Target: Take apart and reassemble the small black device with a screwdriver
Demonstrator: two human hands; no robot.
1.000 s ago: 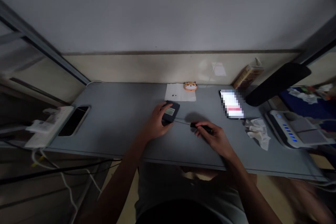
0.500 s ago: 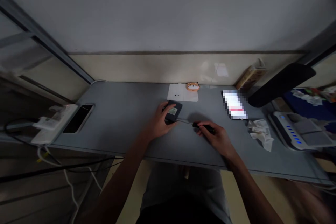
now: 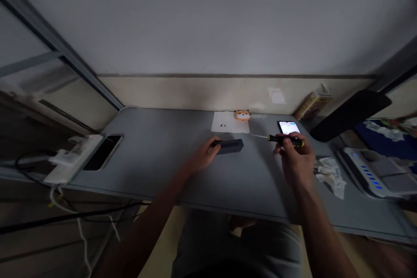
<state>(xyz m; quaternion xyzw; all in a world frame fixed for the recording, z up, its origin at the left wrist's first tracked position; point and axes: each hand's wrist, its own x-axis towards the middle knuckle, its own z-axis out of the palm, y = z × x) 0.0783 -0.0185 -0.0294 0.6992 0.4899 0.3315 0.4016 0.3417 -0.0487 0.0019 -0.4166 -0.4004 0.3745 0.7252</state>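
Note:
My left hand (image 3: 206, 154) grips the left end of a small black box (image 3: 232, 145), tilted so that a side with a row of slots shows. In my right hand (image 3: 295, 156) is a screwdriver (image 3: 276, 138) with a black and yellow handle, its thin shaft pointing left. The screwdriver is raised above the desk, and its tip is apart from the box. Behind the box lies a sheet of white paper (image 3: 228, 127) with a few tiny dark pieces, perhaps screws, on it. An orange animal-faced case (image 3: 242, 115) rests at the paper's back right corner.
A lit phone (image 3: 289, 127) lies behind my right hand. Crumpled tissue (image 3: 332, 178), a black cylinder (image 3: 350, 115), a carton (image 3: 313, 105) and a device with blue lights (image 3: 371, 173) stand at the right. At the left are a dark phone (image 3: 103, 153) and a white power strip (image 3: 73, 158) with cables.
My right hand has lifted the screwdriver away from the box, up and to the right. My left hand has turned the box from its labelled face to its slotted side.

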